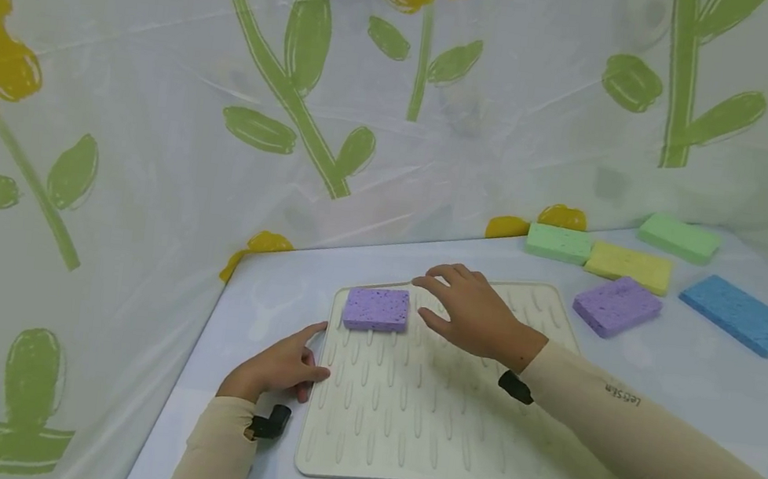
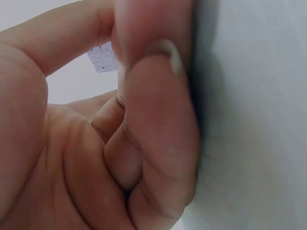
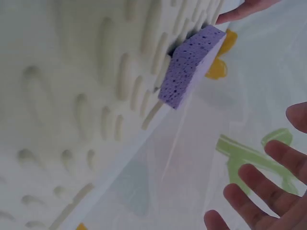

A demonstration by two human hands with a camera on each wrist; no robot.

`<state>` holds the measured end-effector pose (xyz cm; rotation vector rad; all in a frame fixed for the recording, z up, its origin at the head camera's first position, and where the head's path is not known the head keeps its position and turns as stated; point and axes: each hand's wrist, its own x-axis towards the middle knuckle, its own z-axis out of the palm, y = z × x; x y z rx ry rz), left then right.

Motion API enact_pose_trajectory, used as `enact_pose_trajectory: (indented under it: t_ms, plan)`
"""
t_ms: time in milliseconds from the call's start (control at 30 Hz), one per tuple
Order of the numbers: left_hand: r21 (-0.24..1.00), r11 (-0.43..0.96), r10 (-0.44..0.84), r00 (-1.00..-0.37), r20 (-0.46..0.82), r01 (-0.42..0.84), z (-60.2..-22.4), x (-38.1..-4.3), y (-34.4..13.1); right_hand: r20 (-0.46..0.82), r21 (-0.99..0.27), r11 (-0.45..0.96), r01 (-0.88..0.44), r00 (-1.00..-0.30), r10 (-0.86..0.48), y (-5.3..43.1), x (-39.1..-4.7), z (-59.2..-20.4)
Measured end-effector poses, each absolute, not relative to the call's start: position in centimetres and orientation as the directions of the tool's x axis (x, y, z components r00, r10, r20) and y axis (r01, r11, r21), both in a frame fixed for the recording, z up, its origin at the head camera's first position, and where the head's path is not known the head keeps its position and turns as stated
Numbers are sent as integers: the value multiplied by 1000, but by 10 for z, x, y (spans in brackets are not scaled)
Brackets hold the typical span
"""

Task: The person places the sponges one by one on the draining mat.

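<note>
A purple sponge [image 1: 376,309] lies flat on the far left corner of a cream ridged mat [image 1: 398,431]. My right hand [image 1: 475,313] is over the mat just right of this sponge, fingers spread and holding nothing. In the right wrist view, a gap shows between the spread fingers [image 3: 273,191] and the sponge [image 3: 189,64]. My left hand [image 1: 280,366] rests at the mat's left edge, with forefinger stretched along it and thumb tip right at the rim. Its other fingers bend loosely underneath, seen close up in the left wrist view.
Right of the mat lie another purple sponge [image 1: 617,306], a blue sponge [image 1: 741,314], a yellow sponge [image 1: 628,267] and two green sponges, one near [image 1: 558,243] and one farther right [image 1: 679,237]. A flower-printed curtain [image 1: 435,166] hangs behind the white table [image 1: 263,297].
</note>
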<state>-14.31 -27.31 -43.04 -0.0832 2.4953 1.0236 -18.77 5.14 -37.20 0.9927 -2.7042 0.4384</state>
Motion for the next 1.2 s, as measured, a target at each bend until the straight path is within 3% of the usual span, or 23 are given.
enact_pose_trajectory:
  t_ms: [400, 633, 1033, 1200]
  plan:
    - [655, 733, 126, -909, -396, -183, -428, -146, -275, 426, -243, 752, -613, -764, -485, 113, -174, -384]
    - [672, 720, 150, -908, -391, -171, -433, -145, -278, 516, -269, 734, -623, -737, -437, 140, -165, -388]
    - [676, 712, 133, -907, -398, -192, -433, -143, -275, 521, -260, 770, -583, -756, -397, 175, -166, -390]
    - [687, 702, 142, -908, -393, -187, -435, -143, -276, 482, -271, 807, -525, -800, -358, 189, -170, -392]
